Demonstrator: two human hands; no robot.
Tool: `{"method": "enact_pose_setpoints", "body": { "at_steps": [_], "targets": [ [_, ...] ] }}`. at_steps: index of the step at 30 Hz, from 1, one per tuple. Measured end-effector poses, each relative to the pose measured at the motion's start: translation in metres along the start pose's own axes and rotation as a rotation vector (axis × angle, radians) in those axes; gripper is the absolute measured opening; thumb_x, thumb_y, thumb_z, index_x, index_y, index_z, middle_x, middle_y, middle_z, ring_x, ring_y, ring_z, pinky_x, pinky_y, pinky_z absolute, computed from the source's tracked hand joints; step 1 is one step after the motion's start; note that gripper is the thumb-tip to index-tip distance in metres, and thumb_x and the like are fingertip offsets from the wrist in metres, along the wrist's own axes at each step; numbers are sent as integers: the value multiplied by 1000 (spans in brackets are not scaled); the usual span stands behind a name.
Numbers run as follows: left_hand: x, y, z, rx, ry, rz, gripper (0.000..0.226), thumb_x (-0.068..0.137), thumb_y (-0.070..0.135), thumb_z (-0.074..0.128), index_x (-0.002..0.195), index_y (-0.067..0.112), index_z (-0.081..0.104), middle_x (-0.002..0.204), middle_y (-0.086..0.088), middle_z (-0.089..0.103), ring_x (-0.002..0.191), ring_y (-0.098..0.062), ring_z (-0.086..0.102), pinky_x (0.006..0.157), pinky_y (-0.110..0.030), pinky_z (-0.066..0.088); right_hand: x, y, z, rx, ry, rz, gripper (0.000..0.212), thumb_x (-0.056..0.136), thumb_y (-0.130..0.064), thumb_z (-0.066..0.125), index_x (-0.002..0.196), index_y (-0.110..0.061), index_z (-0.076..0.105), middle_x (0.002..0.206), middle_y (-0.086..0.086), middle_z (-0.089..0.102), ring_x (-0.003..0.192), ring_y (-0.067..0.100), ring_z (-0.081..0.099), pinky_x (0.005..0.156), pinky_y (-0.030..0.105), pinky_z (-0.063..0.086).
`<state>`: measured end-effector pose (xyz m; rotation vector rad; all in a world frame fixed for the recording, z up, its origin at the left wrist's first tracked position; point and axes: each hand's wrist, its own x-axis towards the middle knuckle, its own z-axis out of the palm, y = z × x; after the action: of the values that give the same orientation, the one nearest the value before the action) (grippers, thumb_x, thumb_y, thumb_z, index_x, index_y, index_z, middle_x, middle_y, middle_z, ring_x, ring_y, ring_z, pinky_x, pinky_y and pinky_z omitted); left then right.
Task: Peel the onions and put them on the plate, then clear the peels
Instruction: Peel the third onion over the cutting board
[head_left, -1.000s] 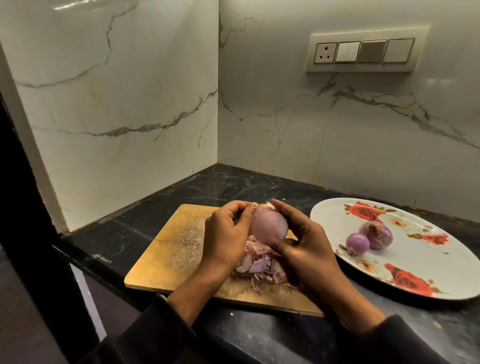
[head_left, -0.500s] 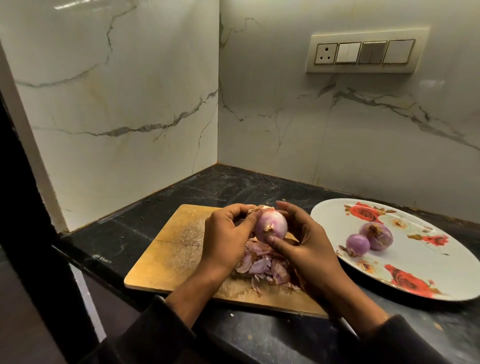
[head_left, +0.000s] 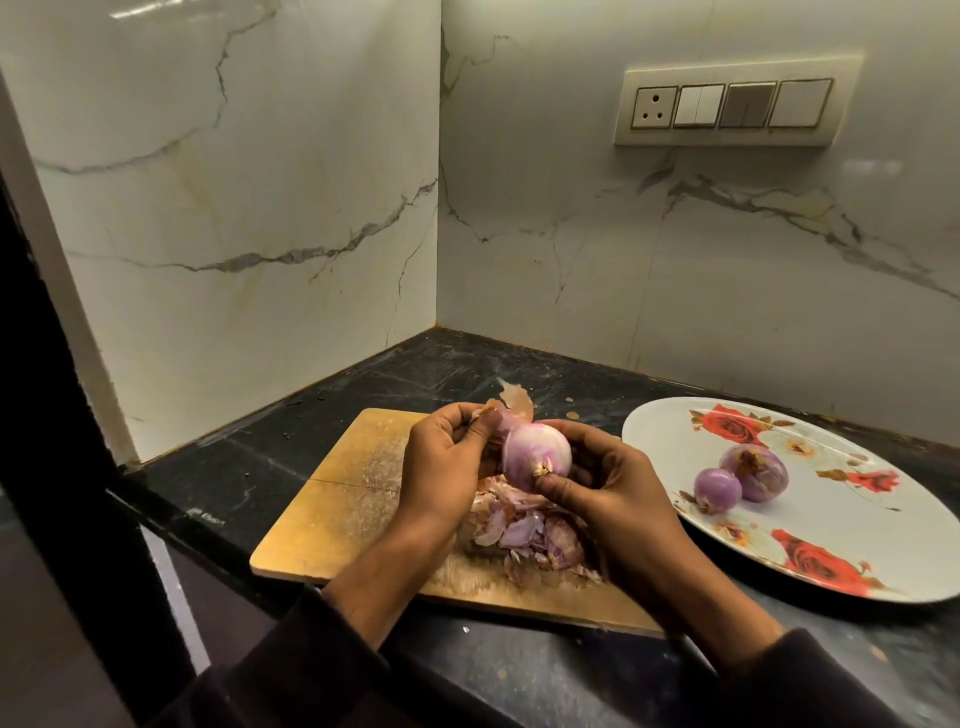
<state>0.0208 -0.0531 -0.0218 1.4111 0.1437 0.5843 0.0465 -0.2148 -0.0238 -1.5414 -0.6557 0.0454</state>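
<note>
Peeling onion (head_left: 537, 457) number three, skin half off

Right hand (head_left: 618, 499) grips it above the peels (head_left: 530, 535); left hand (head_left: 447, 462) pinches the skin (head_left: 514, 402) just behind. Next I'd guess: tear it free, then over to the plate (head_left: 852, 540) on the right.

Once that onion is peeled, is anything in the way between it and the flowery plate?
Nothing visible. The onion, held in the right hand, has only bare dark counter between it and the plate. Two peeled onions lie mid-plate, leaving room.

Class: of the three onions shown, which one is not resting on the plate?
The onion in the hands, held above the chopping board; the small onion and larger onion lie on the plate.
</note>
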Motion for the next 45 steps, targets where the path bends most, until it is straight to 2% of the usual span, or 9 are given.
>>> {"method": "enact_pose_setpoints", "body": {
  "at_steps": [7,11,14,19,23,33,36,41,45],
  "targets": [
    [-1,3,0,-36,-48,-69,20,102,25,53,109,14,68,105,-8,74,90,-21,74,68,-35,62,0,1,0,7,-4,26,50,77,-5,82,123,-19,69,116,2,74,106,22,73,91,46,60],
    [-4,5,1,-2,-82,-28,37,88,44,63,117,21,64,109,-2,72,96,-18,73,75,-37,63,0,-3,-4,19,10,16,48,79,0,79,123,-16,67,113,-1,74,101,18,74,84,36,62],
    [-4,8,-1,-38,-134,-45,36,87,35,67,119,21,66,108,-5,75,98,-22,74,78,-45,62,0,-4,-6,-5,-6,3,47,77,1,80,120,-15,69,111,-1,75,100,17,74,79,28,61],
    [-5,11,-2,-85,-55,-54,11,86,7,74,97,9,75,92,-4,78,87,-22,75,67,-35,63,1,-6,-8,-8,-65,26,48,75,1,81,118,-18,70,116,1,73,101,19,74,78,29,61],
    [-1,8,-4,-33,17,-33,11,87,6,72,88,16,77,91,0,78,87,-20,75,70,-42,64,0,-8,-4,64,-85,33,50,72,-8,81,120,-16,69,117,2,73,102,22,74,81,34,61],
    [1,3,-5,49,49,16,18,91,1,66,89,17,75,86,4,77,79,-11,74,63,-31,62,4,-9,-2,470,-61,152,49,72,-16,80,119,-9,67,122,17,70,111,34,70,82,40,61],
    [-1,3,-2,105,3,84,19,94,7,65,89,23,74,82,7,75,71,-8,71,63,-27,61,6,-13,-5,549,2,174,45,81,-14,68,126,-10,64,122,16,71,112,34,69,83,40,62],
    [-1,-2,0,355,-72,178,17,102,27,55,104,23,71,97,8,73,91,-4,69,82,-31,60,2,-14,-5,439,71,213,32,94,-15,59,125,-14,66,116,12,74,105,29,73,74,33,63],
    [-3,-1,2,407,-93,219,14,101,21,55,103,28,67,108,8,65,100,-4,63,86,-24,55,4,-12,-5,396,118,206,33,89,-19,63,122,-16,68,113,9,76,102,27,74,75,34,63]
  ]
}}
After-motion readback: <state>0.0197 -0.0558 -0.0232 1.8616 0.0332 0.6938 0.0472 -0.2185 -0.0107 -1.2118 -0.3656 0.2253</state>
